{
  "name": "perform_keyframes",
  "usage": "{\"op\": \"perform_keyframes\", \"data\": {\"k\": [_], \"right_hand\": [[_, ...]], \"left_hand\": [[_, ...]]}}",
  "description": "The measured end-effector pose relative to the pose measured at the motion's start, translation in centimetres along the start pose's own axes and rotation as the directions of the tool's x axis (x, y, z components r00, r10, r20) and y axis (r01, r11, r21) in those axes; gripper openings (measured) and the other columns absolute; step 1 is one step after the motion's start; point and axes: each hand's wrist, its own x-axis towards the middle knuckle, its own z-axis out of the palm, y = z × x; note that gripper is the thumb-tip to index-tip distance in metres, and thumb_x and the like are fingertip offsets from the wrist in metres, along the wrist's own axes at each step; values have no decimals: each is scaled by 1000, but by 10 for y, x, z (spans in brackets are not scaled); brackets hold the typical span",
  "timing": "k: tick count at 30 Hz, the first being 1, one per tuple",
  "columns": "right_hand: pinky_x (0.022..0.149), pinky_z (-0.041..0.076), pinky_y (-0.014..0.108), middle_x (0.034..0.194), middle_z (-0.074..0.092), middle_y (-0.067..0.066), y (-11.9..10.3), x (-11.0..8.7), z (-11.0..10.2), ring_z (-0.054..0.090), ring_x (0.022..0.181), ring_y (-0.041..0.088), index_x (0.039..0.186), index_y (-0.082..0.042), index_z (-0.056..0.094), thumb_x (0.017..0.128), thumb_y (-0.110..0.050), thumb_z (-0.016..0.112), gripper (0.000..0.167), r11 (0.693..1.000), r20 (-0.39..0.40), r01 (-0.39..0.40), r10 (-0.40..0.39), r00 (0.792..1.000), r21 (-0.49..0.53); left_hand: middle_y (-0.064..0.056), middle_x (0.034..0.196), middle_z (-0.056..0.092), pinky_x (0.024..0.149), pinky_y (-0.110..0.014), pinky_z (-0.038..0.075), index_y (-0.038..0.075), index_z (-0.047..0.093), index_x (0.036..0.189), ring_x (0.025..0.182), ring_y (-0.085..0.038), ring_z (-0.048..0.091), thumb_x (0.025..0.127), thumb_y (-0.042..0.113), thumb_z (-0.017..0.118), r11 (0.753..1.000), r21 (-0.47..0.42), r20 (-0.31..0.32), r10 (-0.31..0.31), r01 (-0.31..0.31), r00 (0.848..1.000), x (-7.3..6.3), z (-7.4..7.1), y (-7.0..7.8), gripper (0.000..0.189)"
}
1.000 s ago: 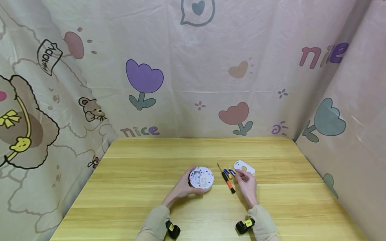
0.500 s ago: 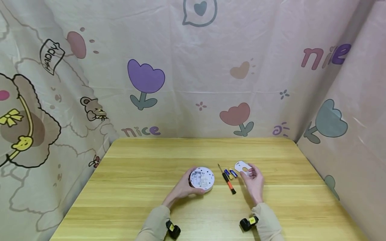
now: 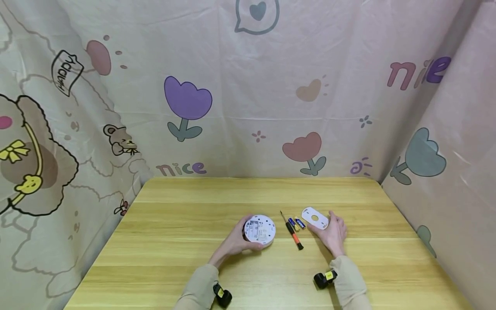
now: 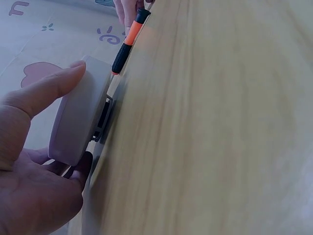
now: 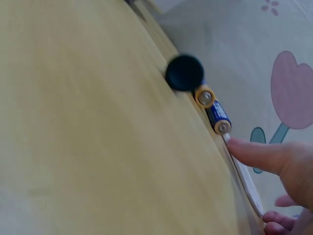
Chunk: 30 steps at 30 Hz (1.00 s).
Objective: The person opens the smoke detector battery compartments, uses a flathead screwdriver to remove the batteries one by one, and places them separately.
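My left hand (image 3: 236, 240) grips a round white smoke detector (image 3: 261, 230) by its edge, its labelled, slotted back facing up. In the left wrist view, the thumb lies on the rim of the detector (image 4: 80, 112), and a small dark-slotted clip sticks out from its face. A flat white mounting plate (image 3: 308, 212) with a central hole lies to the right of the batteries. My right hand (image 3: 333, 234) holds this plate by its edges, thumb on the near side and fingers on the right. In the right wrist view the plate (image 5: 248, 183) shows edge-on between thumb and fingertips.
Blue-and-yellow batteries (image 3: 300, 223) lie just left of the plate. Beside them is a screwdriver (image 3: 295, 237) with an orange and black handle, its tip pointing away. The wooden table (image 3: 174, 219) meets a printed cloth backdrop (image 3: 248, 142) at the back and sides.
My right hand has moved from beside the batteries to the right, round the white plate, uncovering its face. The left hand with the detector has stayed in place.
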Motion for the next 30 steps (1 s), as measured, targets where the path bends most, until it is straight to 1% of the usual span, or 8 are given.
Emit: {"op": "perform_keyframes", "data": {"k": [2, 5, 9, 12, 24, 30], "right_hand": [[109, 29, 64, 144, 35, 38, 2, 1, -1, 33, 128, 51, 152, 10, 28, 79, -37, 82, 102, 999, 23, 8, -7, 1000, -36], [106, 33, 62, 141, 38, 36, 4, 2, -3, 35, 125, 49, 149, 10, 32, 79, -40, 82, 99, 998, 38, 18, -16, 999, -61], [102, 35, 60, 137, 41, 35, 5, 1, -5, 38, 122, 47, 144, 11, 40, 79, -40, 82, 93, 997, 27, 41, -39, 999, -63], [101, 35, 60, 135, 43, 36, 6, 1, -5, 39, 121, 47, 142, 11, 44, 79, -40, 82, 89, 996, 16, 58, -57, 998, -64], [100, 37, 60, 133, 45, 38, 5, 1, -4, 41, 120, 49, 138, 13, 47, 81, -34, 81, 82, 992, -5, 93, -94, 996, -85], [101, 38, 61, 133, 46, 39, 6, 1, -4, 43, 120, 50, 136, 13, 49, 82, -31, 81, 78, 991, -14, 102, -104, 994, -84]], "left_hand": [[-28, 153, 41, 119, -69, 27, 2, 29, 156, 139, -49, 42, 68, 16, 92, 1000, 4, 0, -1, 1, 1000, 0, 0, -1, 109], [-28, 154, 40, 119, -69, 27, 2, 28, 156, 140, -49, 41, 68, 18, 92, 1000, 4, 2, -6, 6, 1000, 1, 1, -2, 110], [-28, 154, 40, 119, -69, 27, 2, 27, 156, 140, -49, 41, 69, 19, 93, 1000, -6, 4, -9, 9, 1000, 1, 1, -3, 111], [-28, 154, 40, 119, -69, 27, 2, 27, 157, 140, -49, 41, 68, 19, 93, 1000, -17, 0, -13, 13, 1000, 1, 0, -3, 111], [-27, 154, 41, 120, -69, 26, 3, 28, 156, 140, -48, 42, 68, 17, 92, 999, -29, -1, -14, 14, 1000, 1, 0, -1, 110], [-28, 155, 39, 119, -70, 26, 3, 27, 157, 140, -49, 41, 69, 17, 92, 999, -27, 0, -19, 19, 1000, 1, 0, -1, 111]]}}
